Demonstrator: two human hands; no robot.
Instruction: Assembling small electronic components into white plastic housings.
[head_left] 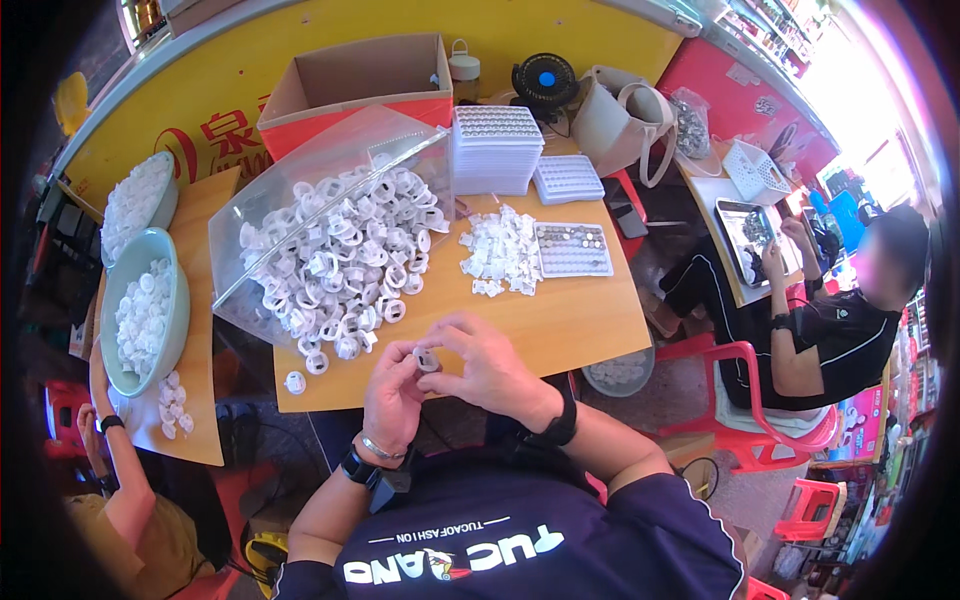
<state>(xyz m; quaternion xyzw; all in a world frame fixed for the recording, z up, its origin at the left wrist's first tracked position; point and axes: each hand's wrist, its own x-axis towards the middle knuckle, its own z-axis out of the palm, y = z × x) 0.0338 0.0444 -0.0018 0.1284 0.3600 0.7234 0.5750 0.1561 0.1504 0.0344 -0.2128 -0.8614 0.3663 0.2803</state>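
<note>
Dark shirt (600,535) up close, and just past it two hands meet over the wooden table (545,350)'s near edge! Small pale part (427,362) sits right between them, pinched from the left by the upright left hand (393,400), and from the right by thumb and forefinger of the right hand (488,368), angled inward, knuckles up. Long axis? Can't tell.

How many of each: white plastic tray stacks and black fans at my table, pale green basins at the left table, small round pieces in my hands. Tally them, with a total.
White plastic tray stacks: 2
Black fan: 1
Pale green basins: 2
Small round piece: 1
Total: 6
</note>
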